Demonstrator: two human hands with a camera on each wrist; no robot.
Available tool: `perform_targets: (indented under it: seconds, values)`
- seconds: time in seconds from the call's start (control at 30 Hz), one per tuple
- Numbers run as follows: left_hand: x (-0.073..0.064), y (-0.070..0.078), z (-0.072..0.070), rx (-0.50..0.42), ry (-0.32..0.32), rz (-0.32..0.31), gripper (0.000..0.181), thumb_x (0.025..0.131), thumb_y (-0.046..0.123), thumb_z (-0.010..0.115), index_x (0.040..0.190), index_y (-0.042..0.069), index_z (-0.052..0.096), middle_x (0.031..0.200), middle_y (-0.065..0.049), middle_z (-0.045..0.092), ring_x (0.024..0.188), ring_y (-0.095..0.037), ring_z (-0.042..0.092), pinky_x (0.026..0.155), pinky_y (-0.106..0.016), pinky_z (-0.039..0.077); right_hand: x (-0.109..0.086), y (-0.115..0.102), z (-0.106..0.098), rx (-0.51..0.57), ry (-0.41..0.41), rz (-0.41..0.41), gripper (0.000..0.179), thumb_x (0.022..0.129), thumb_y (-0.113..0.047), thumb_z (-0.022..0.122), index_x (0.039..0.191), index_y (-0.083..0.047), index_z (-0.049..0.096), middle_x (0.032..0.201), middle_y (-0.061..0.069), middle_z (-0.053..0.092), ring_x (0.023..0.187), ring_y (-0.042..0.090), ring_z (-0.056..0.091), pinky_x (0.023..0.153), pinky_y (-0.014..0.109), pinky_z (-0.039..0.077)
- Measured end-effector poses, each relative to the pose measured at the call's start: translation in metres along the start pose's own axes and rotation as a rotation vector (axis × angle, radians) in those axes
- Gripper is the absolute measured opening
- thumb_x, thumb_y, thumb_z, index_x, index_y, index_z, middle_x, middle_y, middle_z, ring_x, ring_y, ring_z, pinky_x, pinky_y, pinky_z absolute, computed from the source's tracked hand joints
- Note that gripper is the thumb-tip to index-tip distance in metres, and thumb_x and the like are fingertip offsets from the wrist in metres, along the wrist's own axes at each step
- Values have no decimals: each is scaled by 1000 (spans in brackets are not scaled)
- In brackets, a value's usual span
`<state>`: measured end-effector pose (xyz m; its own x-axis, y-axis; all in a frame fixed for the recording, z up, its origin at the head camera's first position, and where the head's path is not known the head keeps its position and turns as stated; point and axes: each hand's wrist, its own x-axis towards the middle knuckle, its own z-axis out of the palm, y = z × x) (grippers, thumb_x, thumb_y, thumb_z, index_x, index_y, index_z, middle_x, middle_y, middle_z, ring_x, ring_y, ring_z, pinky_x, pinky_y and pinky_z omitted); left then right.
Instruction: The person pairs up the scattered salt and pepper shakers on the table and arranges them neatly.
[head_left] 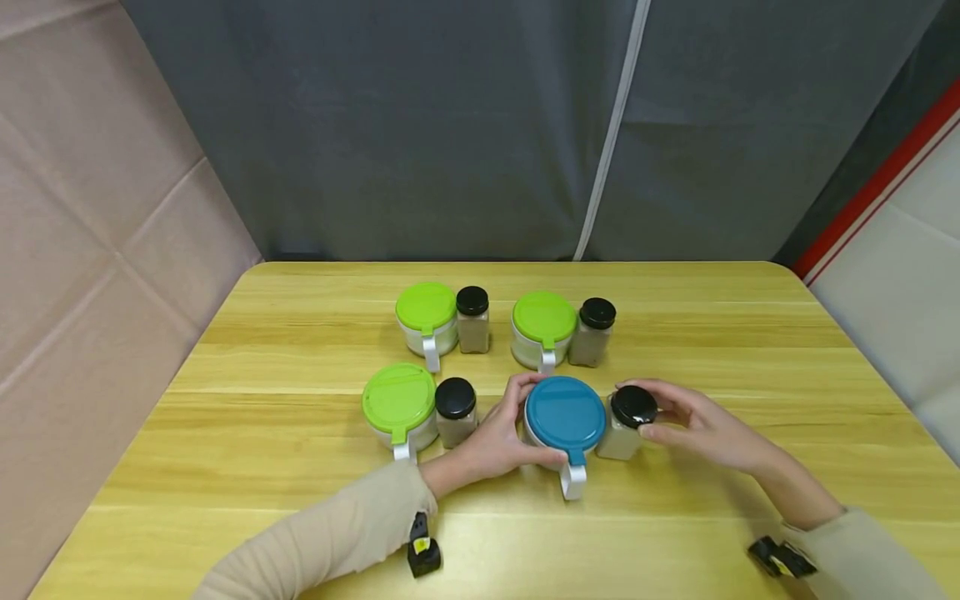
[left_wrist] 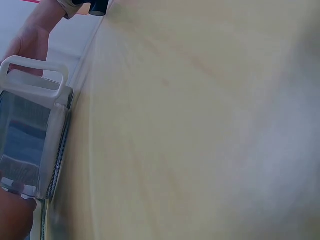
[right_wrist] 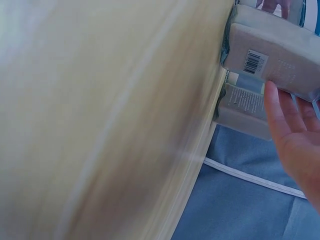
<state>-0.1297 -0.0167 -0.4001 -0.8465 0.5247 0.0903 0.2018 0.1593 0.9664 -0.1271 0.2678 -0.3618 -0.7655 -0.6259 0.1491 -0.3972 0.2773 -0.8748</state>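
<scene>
A seasoning jar with a blue lid (head_left: pixel 565 414) and white handle stands at the front centre. My left hand (head_left: pixel 497 440) grips it, thumb at the front near the handle, fingers round the far left side. Directly to its right is a square spice bottle with a black cap (head_left: pixel 633 407), which my right hand (head_left: pixel 703 427) holds between thumb and fingers near the cap. The left wrist view catches the jar's handle (left_wrist: pixel 35 62) and clear body. In the right wrist view, my fingers meet the upper part of the bottle (right_wrist: pixel 280 62), whose side carries a barcode label.
Left of my left hand stand a green-lidded jar (head_left: pixel 399 400) and a black-capped bottle (head_left: pixel 455 412). Behind are two more pairs, green-lidded jars (head_left: pixel 426 308) each beside a black-capped bottle (head_left: pixel 472 321). All stand on a wooden table (head_left: pixel 262 375) backed by a grey curtain (head_left: pixel 420 125).
</scene>
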Motion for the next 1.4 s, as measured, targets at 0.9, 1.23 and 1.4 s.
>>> perform_targets:
  seconds: [0.9, 1.23, 1.4]
  values:
    - [-1, -1, 0, -104, 25, 19, 81, 78, 11, 73, 142, 24, 26, 139, 3, 36, 125, -11, 34, 105, -38, 22, 4, 0, 1, 24, 27, 9, 48, 89, 3, 55, 134, 0, 40, 130, 20, 45, 111, 8, 50, 86, 19, 42]
    - [-5, 4, 3, -48, 41, 2, 88, 79, 17, 73, 146, 24, 15, 147, 4, 23, 133, -15, 21, 107, -43, 15, 3, 0, 1, 10, 15, 38, 50, 89, -1, 55, 137, -3, 38, 135, 5, 44, 113, 7, 47, 88, 20, 41]
    - [-10, 8, 6, 14, 85, -10, 85, 82, 25, 69, 146, 29, 13, 149, 8, 15, 134, -14, 15, 106, -45, 17, 3, -3, 0, -5, 8, 54, 52, 90, -2, 55, 138, -4, 37, 137, 14, 40, 114, 7, 47, 89, 21, 41]
